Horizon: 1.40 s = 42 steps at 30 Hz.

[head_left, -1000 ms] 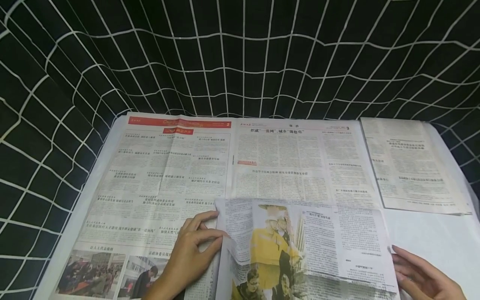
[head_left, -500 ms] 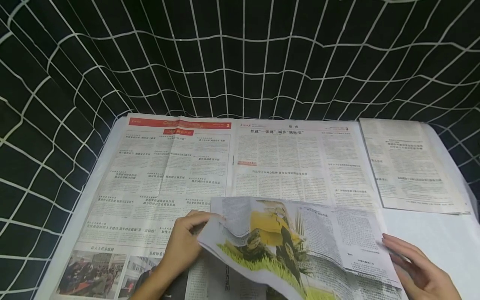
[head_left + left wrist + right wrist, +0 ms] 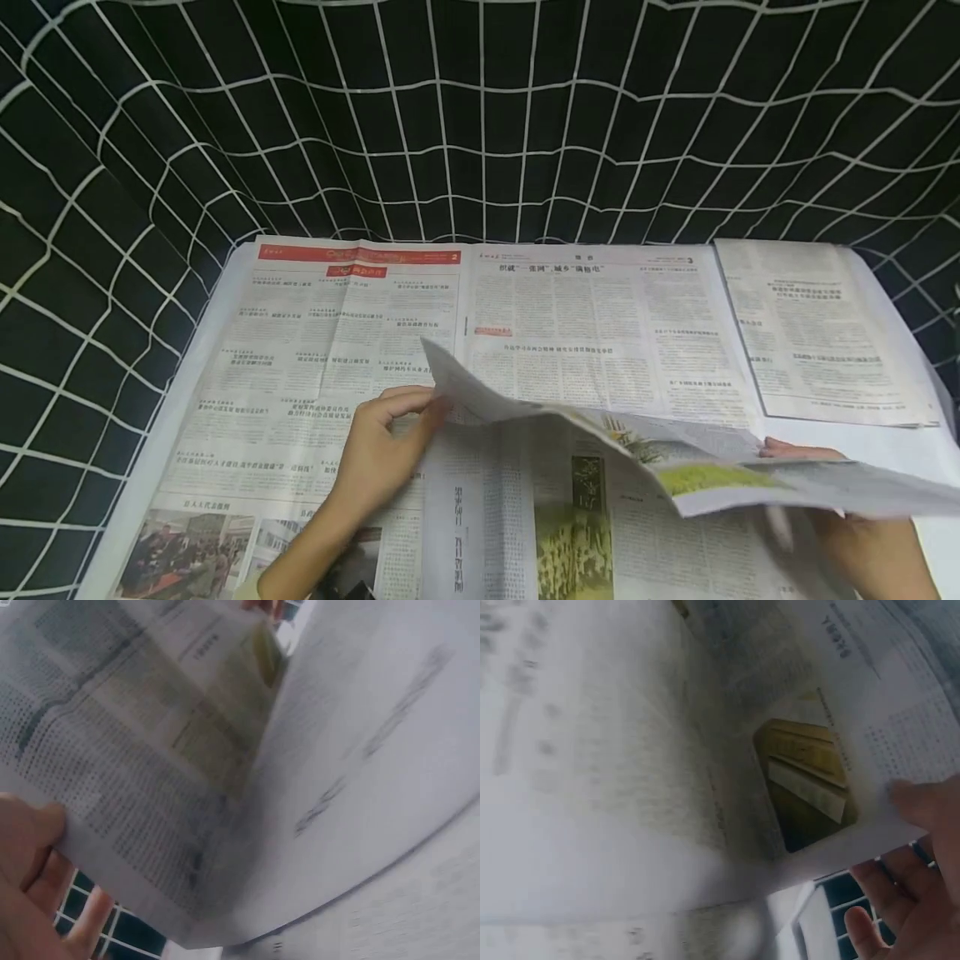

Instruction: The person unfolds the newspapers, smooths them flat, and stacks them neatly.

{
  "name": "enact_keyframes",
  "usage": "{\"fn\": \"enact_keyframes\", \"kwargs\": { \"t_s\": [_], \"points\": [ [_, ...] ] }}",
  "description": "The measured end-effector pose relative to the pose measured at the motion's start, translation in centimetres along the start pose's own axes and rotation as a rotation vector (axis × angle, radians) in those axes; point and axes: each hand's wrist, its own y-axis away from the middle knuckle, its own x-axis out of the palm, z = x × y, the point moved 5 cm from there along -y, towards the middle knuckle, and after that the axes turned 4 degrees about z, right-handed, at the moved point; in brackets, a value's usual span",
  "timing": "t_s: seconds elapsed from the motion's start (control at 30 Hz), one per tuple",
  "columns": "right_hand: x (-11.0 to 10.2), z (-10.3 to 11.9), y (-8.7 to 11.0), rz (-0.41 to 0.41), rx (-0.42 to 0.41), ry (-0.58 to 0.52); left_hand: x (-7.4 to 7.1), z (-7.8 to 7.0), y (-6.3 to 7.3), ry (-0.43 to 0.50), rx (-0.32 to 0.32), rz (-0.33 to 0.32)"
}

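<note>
A folded newspaper (image 3: 517, 408) is raised at its near side, its pages parted and curving across the front in the head view. My left hand (image 3: 390, 446) pinches its left edge between thumb and fingers; the left wrist view has the thumb (image 3: 41, 825) lying on the printed page. At the other end, my right hand (image 3: 862, 537) grips the right edge, partly covered by the raised sheet. In the right wrist view the right thumb (image 3: 922, 801) presses on a page beside a brown-yellow photo (image 3: 806, 784). Under the raised sheet, a page with a green-yellow picture (image 3: 573, 542) shows.
A spread newspaper (image 3: 337, 333) with a red banner lies flat beneath, covering much of the white table (image 3: 825, 437). Another folded newspaper (image 3: 832, 333) rests at the back right. A black cloth with a white grid (image 3: 480, 125) hangs behind and to the left.
The near edge of the sheet has been lifted up and away, exposing the page beneath. My left hand has risen with its corner; my right hand has come partly under the sheet.
</note>
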Motion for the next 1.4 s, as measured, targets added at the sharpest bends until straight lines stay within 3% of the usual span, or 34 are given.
{"fn": "enact_keyframes", "kwargs": {
  "t_s": [0.1,0.17,0.37,0.53,0.8,1.07,1.27,1.4],
  "points": [
    [-0.5,-0.8,-0.4,-0.067,0.253,0.311,-0.2,-0.3,-0.9,0.03,0.017,0.001],
    [-0.7,-1.7,-0.6,-0.062,0.338,0.373,-0.3,-0.1,-1.5,0.04,0.014,-0.02],
    [-0.6,-3.7,-2.6,-0.025,0.338,0.313,0.0,0.9,-2.8,0.039,0.055,-0.087],
    [-0.1,-4.7,-3.3,0.015,0.343,0.322,0.8,1.7,-3.5,-0.05,0.108,-0.071],
    [-0.1,-5.9,-5.4,-0.012,0.484,0.338,0.8,3.0,-5.4,-0.079,0.052,-0.034],
    [0.7,-7.4,-7.2,-0.029,0.558,0.322,0.5,3.0,-6.6,-0.187,0.054,-0.041],
    [1.0,-8.1,-8.0,-0.003,0.586,0.267,0.8,3.5,-7.7,-0.209,0.046,-0.043],
    [0.4,-8.0,-8.0,0.081,0.523,0.263,1.2,3.7,-8.2,-0.198,0.04,-0.01]
  ]
}}
